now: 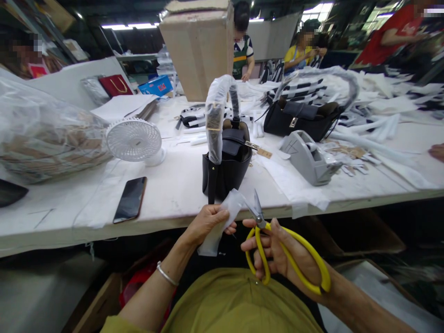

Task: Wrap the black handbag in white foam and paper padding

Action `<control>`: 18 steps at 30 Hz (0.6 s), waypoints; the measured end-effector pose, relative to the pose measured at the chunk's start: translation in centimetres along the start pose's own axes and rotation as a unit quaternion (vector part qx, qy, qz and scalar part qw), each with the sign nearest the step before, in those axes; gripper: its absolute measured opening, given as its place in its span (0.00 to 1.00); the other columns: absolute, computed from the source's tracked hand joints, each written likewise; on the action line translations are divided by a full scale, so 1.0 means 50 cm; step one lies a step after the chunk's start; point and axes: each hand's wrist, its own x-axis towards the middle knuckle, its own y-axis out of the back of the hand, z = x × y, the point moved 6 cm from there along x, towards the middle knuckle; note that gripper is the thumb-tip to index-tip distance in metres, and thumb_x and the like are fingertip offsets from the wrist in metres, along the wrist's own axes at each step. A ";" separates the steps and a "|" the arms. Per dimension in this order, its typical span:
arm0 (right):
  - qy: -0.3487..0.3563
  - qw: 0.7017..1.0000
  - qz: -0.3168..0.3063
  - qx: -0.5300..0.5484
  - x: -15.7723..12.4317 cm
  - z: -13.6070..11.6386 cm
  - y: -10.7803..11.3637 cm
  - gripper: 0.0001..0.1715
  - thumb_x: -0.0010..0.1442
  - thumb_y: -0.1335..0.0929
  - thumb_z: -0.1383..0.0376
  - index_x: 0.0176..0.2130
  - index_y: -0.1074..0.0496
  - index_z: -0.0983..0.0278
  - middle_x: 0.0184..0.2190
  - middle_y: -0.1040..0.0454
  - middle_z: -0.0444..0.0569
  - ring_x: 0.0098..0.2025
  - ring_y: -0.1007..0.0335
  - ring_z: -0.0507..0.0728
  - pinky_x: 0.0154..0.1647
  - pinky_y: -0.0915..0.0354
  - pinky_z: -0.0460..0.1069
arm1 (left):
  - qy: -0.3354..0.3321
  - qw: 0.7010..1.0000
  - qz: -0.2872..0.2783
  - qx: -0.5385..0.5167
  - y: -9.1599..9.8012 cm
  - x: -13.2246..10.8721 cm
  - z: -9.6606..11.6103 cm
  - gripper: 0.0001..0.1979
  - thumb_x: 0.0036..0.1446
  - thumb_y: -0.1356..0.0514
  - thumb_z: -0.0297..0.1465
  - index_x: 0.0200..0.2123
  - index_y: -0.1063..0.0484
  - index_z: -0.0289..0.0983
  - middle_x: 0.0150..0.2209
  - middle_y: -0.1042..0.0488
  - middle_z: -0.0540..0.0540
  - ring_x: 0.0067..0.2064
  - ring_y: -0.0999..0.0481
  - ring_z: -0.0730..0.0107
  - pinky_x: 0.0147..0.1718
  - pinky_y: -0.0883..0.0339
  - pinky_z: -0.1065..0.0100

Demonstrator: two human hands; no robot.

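My left hand is closed on a strip of white wrapping material, held up just below the table edge. My right hand grips yellow-handled scissors, whose short blades are apart and touch the strip's upper right edge. Right behind the strip, a black handbag stands upright on the white table. Its handle is wrapped in clear plastic.
A small white fan and a dark phone lie left of the bag. A grey tape dispenser and a second black bag sit to the right. A cardboard box and other people are behind. A plastic-wrapped bundle lies far left.
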 end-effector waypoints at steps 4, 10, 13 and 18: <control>-0.012 0.998 -0.048 0.035 0.001 0.003 -0.014 0.37 0.60 0.36 0.39 0.53 0.29 0.64 0.39 0.22 0.57 0.29 0.29 0.54 0.31 0.30 0.52 | -0.004 0.999 -0.036 0.015 -0.018 -0.004 0.003 0.24 0.44 0.28 0.47 0.28 0.23 0.29 0.24 0.23 0.42 0.23 0.26 0.72 0.26 0.33 0.73; 0.002 0.990 -0.050 0.129 0.002 0.000 -0.023 0.33 0.60 0.34 0.40 0.48 0.26 0.64 0.27 0.29 0.46 0.19 0.43 0.46 0.19 0.42 0.41 | 0.007 0.998 -0.049 0.028 -0.020 -0.003 -0.009 0.25 0.43 0.28 0.48 0.29 0.25 0.31 0.25 0.23 0.43 0.23 0.25 0.71 0.25 0.33 0.72; -0.008 0.987 -0.054 0.153 0.001 0.004 -0.024 0.32 0.58 0.32 0.41 0.46 0.25 0.64 0.23 0.34 0.42 0.17 0.51 0.43 0.15 0.50 0.39 | 0.004 0.998 -0.051 0.042 -0.013 -0.002 -0.013 0.24 0.44 0.28 0.48 0.29 0.25 0.31 0.25 0.22 0.42 0.24 0.24 0.70 0.26 0.31 0.72; -0.028 0.979 -0.091 0.181 -0.004 0.012 -0.029 0.29 0.59 0.31 0.43 0.45 0.23 0.64 0.20 0.38 0.39 0.14 0.61 0.41 0.11 0.57 0.36 | -0.017 0.996 -0.069 0.057 -0.004 -0.010 -0.007 0.24 0.45 0.29 0.48 0.28 0.25 0.31 0.24 0.22 0.42 0.23 0.25 0.70 0.27 0.30 0.71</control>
